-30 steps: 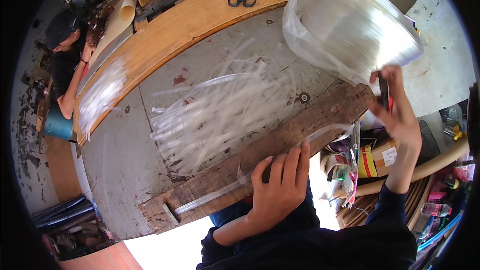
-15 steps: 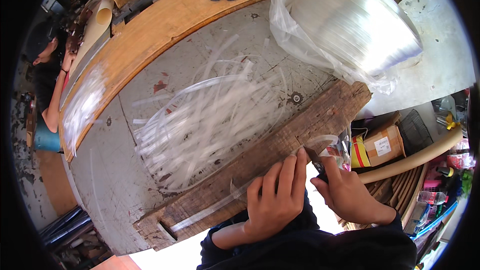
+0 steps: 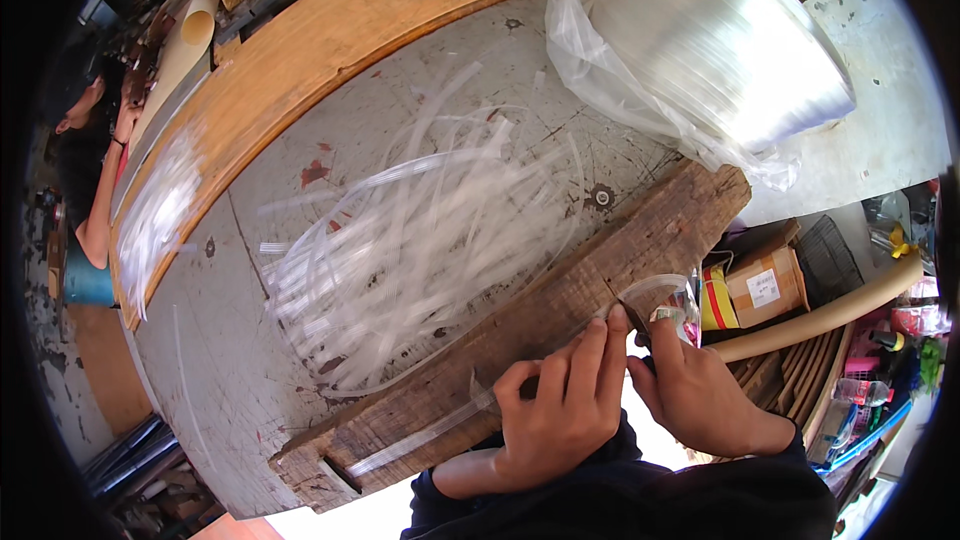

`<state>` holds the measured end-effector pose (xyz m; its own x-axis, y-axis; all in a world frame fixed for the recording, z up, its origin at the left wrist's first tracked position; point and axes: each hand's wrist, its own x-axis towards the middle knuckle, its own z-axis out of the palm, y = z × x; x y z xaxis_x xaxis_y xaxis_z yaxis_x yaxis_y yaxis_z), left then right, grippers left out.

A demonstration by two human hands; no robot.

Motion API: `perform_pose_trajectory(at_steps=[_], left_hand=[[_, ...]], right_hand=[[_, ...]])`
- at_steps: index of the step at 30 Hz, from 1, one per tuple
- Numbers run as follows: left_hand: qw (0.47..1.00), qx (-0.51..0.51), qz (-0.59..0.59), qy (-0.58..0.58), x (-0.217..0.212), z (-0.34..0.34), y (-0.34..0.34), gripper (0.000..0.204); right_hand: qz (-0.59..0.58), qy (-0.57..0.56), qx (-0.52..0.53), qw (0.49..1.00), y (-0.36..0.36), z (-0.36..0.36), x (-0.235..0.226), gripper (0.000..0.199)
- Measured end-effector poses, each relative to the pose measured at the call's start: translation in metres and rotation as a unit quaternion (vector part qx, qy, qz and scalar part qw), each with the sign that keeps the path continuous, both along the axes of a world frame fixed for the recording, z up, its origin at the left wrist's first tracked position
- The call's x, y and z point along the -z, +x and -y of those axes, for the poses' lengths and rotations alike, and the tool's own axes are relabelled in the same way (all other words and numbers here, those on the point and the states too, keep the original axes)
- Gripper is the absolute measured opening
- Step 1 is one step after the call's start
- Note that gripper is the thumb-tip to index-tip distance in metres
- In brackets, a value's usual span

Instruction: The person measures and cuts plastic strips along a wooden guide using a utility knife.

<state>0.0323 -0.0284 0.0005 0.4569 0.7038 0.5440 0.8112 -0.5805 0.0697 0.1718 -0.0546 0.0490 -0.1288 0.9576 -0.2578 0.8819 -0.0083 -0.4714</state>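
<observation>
The plank (image 3: 540,325) is showing rough, matt, deeply worn wood with chipped edges. Along it, the strip (image 3: 412,438) is gleaming as smooth, clear plastic, and the pile (image 3: 400,250) is giving a similar plastic shine in patches. The coil (image 3: 720,50) is throwing back a bright glare from glossy, ridged plastic, while the bag (image 3: 585,55) against it is crinkling in thin, milky film. The table (image 3: 220,370) is looking dull and scratched; the board (image 3: 300,70) is showing smoother wood with a soft sheen. The knife's (image 3: 634,320) blade is appearing as dull, dark metal. The box (image 3: 765,285) is looking like matt cardboard, the shirt (image 3: 640,500) like matt cloth.
</observation>
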Motion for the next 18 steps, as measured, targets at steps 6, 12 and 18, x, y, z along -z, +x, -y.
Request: perform_pose_trajectory(at_steps=[6, 12, 18], left_hand=[[0.997, 0.004, 0.053, -0.064, -0.007, -0.012, -0.004, 0.020], [0.990, -0.001, 0.076, -0.116, -0.010, -0.012, 0.000, 0.016], [0.992, -0.016, 0.074, -0.099, -0.008, -0.009, 0.002, 0.015]], right_hand=[[0.050, -0.056, -0.029, 0.997, -0.004, -0.013, -0.010, 0.027], [0.055, -0.105, -0.014, 0.993, -0.006, -0.012, -0.012, 0.027], [0.038, -0.106, 0.031, 0.993, -0.015, -0.015, -0.013, 0.024]])
